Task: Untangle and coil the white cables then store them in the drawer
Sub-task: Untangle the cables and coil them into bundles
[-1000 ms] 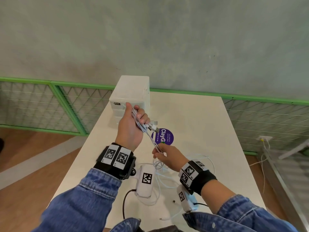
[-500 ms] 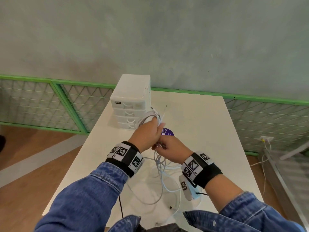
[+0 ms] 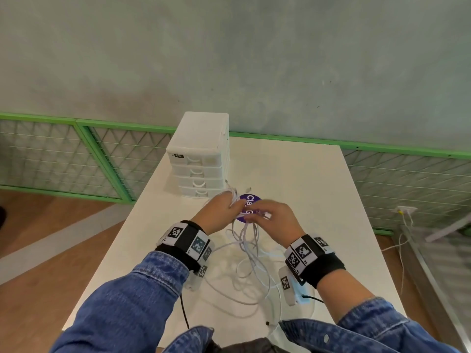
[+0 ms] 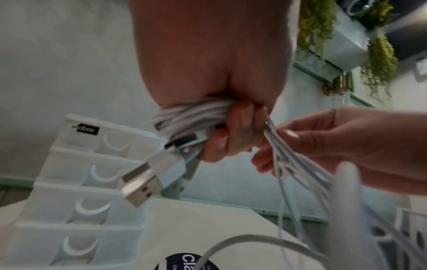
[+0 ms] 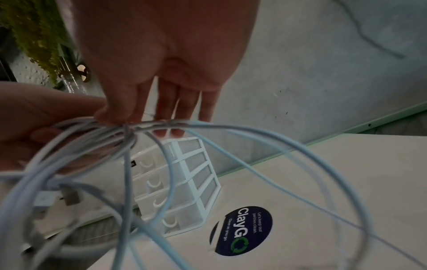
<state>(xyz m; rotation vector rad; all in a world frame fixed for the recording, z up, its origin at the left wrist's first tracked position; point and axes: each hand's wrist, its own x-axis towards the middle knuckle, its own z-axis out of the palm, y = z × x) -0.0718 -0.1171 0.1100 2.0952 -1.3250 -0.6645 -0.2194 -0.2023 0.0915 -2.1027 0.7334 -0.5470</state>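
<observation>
My left hand (image 3: 224,211) (image 4: 231,135) grips a coiled bunch of white cables (image 4: 191,115), with USB plugs (image 4: 143,184) sticking out below the fist. My right hand (image 3: 270,217) (image 5: 138,117) is just right of it and pinches several loose strands (image 5: 148,126) between thumb and fingers. From both hands the white cables (image 3: 248,261) hang in tangled loops down to the white table (image 3: 318,189). The white drawer unit (image 3: 201,159) stands behind the hands with all its drawers closed.
A round purple sticker (image 3: 251,200) lies on the table under the hands. Green mesh railing (image 3: 76,159) runs behind the table below a grey wall. Wooden floor shows to the left, and a wall socket with cords (image 3: 405,212) to the right.
My left hand has dropped from in front of the drawer unit and turned over with its cable bunch. My right hand has risen to meet it, lifting the strands off the table.
</observation>
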